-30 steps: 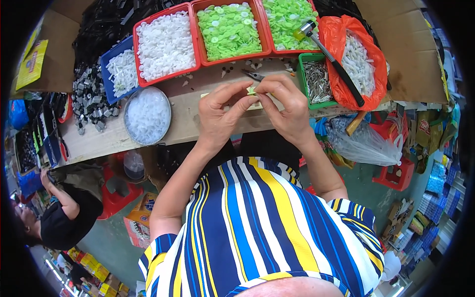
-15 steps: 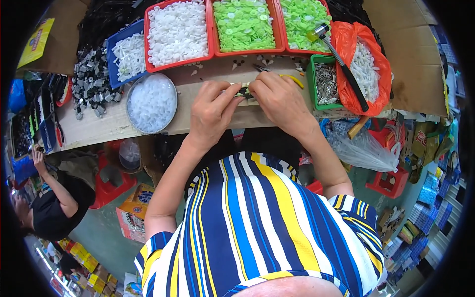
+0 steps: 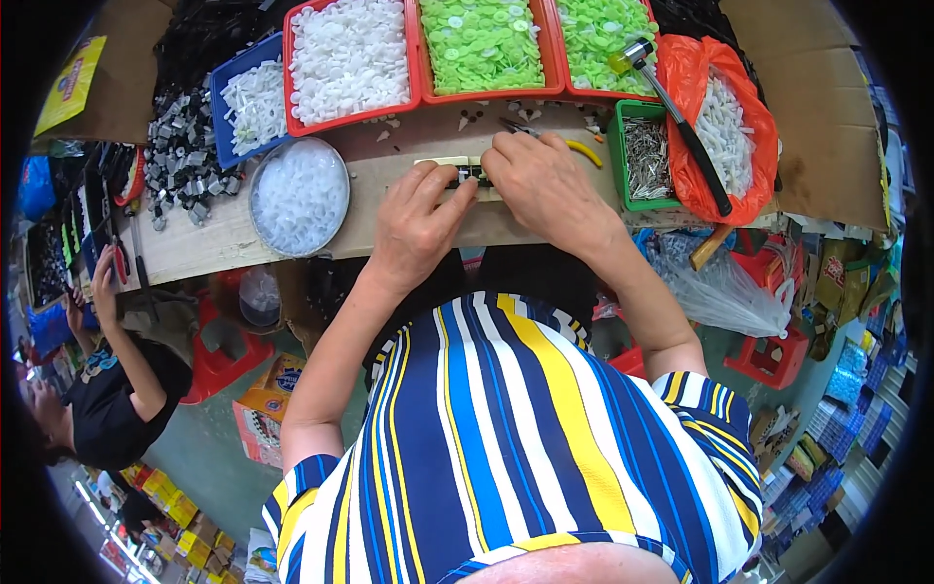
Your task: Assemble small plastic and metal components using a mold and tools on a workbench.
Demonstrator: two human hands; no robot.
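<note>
Two hands meet at the upper middle of the frame, on the wooden bench (image 3: 224,238). My left hand (image 3: 416,229) lies knuckles up with its fingers stretched toward a small pale block (image 3: 457,170) with a dark part at its middle; the fingertips touch it from the lower left. My right hand (image 3: 545,185) comes in from the right, fingers curled down over the block's right end, pinching or pressing it; I cannot tell which, since the fingers hide the contact. The block rests flat on the bench between both hands.

Just above the right hand lie pliers (image 3: 574,148) with a yellow grip. Along the top edge stand red trays: one of white parts (image 3: 350,58) and two of green discs (image 3: 486,44). A blue tray (image 3: 255,102) sits at upper left, a round tin (image 3: 299,197) of clear bits below it, near the left hand. At upper right a green box (image 3: 644,156) holds metal pins, and a hammer (image 3: 676,122) lies across an orange bag (image 3: 725,117). Another person (image 3: 107,389) in black sits at the left edge.
</note>
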